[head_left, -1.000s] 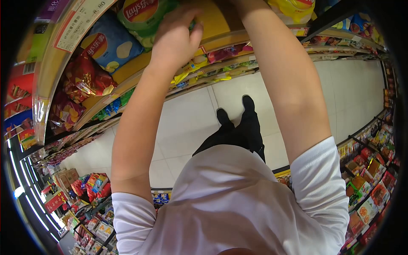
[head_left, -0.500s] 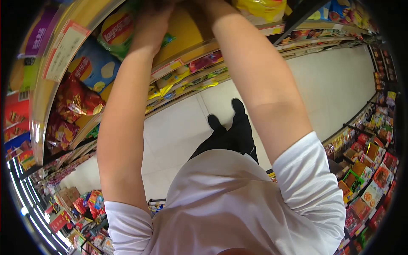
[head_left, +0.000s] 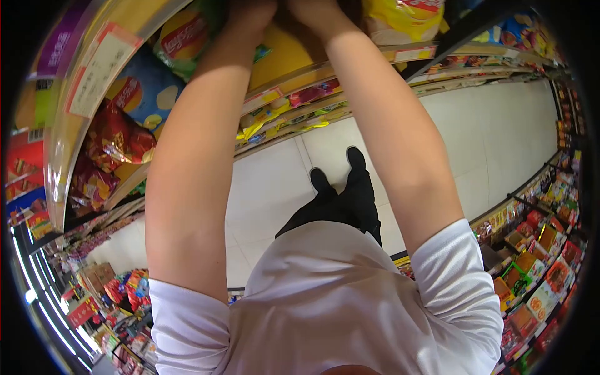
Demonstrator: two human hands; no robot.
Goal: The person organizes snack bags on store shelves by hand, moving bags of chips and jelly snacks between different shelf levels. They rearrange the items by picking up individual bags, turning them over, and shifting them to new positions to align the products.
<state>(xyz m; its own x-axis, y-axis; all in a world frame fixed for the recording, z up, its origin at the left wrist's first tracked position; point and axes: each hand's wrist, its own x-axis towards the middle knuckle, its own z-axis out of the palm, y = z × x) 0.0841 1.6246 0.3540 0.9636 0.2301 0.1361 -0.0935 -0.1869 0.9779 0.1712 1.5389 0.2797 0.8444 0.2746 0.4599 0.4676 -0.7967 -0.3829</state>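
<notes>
- Shelf (head_left: 287,59), smooth and yellow, bears a glossy, puffed green Lay's bag (head_left: 183,36) just beside the left hand (head_left: 253,11).
- Right hand (head_left: 314,11) is near a plump yellow bag (head_left: 403,22).
- Fingers of both hands are cut off; I cannot tell whether spread or pinching.

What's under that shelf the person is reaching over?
Under the shelf, a pink packet and yellow packets show, with pale floor tiles farther down. Whatever sits deeper in is covered by the shelf itself.
</notes>
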